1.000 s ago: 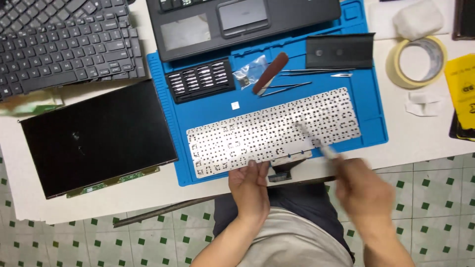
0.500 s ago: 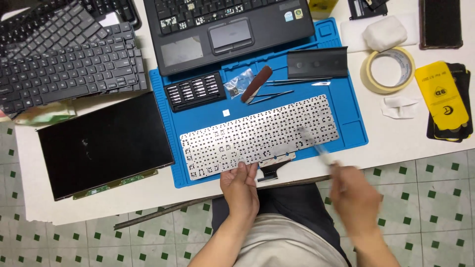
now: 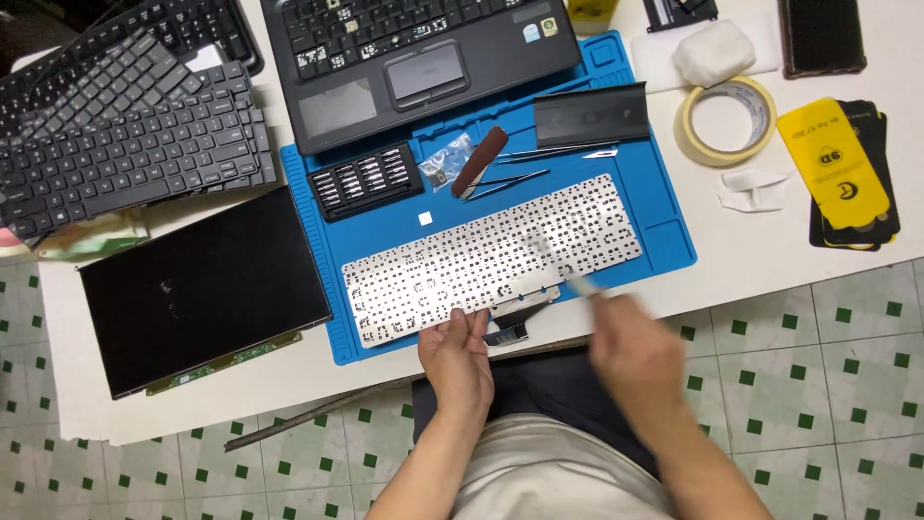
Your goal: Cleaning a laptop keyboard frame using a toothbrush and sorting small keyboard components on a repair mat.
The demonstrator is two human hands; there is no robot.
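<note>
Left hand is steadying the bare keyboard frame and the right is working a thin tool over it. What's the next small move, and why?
Probably carry the stroke on along the row toward the frame's right end. The right hand is motion-blurred, its thin tool tipped on the white keyboard frame right of centre, while the left hand pins the near edge on the blue mat.

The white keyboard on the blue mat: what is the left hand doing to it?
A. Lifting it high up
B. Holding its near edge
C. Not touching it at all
B: the left hand rests its fingertips on the near edge of the white keyboard, which lies flat on the blue mat.
</note>
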